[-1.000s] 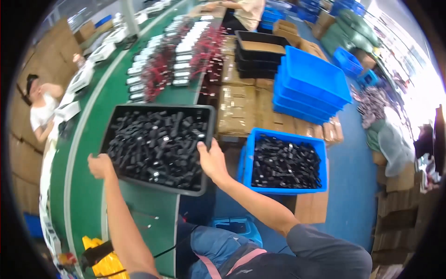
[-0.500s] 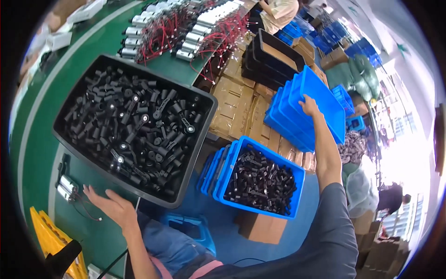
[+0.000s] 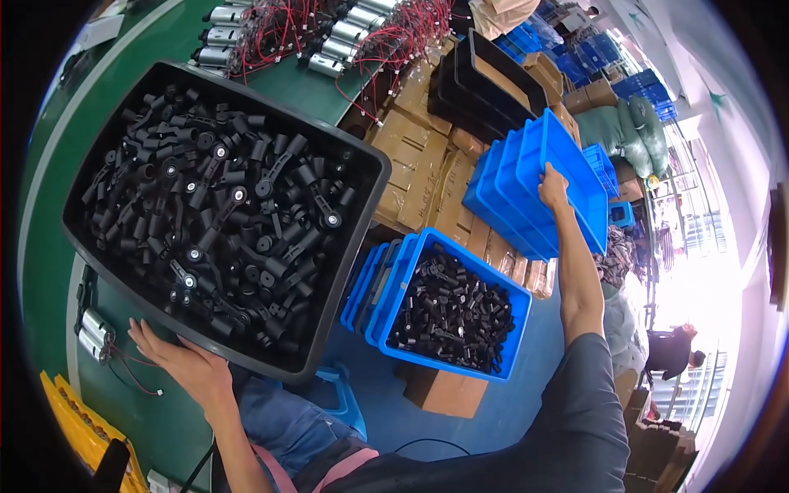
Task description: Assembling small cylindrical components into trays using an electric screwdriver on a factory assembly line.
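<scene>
A large black tub (image 3: 374, 177) full of black plastic fittings (image 3: 238, 197) rests on the green table. My left hand (image 3: 185, 361) is at its near rim, fingers stretched out and apart, seemingly touching the rim's underside. On the right, my right arm reaches out to a stack of blue crates (image 3: 505, 197). My right hand (image 3: 554, 187) is closed over the rim of the top crate, whose visible inside is bare. Between tub and stack, another blue crate (image 3: 519, 329) holds smaller black parts (image 3: 452, 312) and sits tilted on more nested crates.
Silver motors (image 3: 349, 31) with red wires lie at the table's far end. Black trays (image 3: 485, 94) and taped cartons (image 3: 411, 160) stand behind the crates. A brown box (image 3: 444, 390) and a blue stool (image 3: 341, 394) are below. A person (image 3: 670, 353) is at far right.
The view has shifted, and the black tub looks larger and nearer. My left hand has come up against its near rim. My right hand keeps its hold on the crate.
</scene>
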A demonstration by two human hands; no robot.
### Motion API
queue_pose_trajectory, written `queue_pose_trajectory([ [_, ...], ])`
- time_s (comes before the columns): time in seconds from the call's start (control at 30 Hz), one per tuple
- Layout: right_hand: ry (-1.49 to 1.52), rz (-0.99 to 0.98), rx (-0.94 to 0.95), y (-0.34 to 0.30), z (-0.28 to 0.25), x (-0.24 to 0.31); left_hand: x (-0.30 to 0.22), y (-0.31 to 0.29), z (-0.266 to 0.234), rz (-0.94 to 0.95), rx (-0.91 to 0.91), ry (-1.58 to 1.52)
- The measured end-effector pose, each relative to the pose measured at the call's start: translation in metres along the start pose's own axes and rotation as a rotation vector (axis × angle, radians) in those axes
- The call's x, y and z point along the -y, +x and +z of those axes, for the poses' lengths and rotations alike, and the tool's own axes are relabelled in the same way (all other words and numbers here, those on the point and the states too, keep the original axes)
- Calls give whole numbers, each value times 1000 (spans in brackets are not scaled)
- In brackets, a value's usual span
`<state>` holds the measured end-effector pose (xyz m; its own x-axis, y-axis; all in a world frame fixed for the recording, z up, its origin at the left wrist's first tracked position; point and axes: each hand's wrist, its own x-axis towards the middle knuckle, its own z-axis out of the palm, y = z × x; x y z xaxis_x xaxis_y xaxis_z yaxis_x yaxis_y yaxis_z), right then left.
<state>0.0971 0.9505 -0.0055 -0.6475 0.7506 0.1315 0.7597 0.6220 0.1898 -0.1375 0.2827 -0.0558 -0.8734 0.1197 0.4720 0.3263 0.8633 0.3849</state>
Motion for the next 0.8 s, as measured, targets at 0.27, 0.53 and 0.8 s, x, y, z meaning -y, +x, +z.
queue_pose_trajectory([
  [0.27, -186, -248, -500, -30, -72, 94, -6, -2, -1, 43, -47, -94],
  [0.53, 583, -1261, -92, -164, -233, 463, 15, -23, -42, 137, -212, -339],
  [0.8, 390, -1288, -28, -165, -190, 556, 21, -130, -153, 241, 64, -732],
])
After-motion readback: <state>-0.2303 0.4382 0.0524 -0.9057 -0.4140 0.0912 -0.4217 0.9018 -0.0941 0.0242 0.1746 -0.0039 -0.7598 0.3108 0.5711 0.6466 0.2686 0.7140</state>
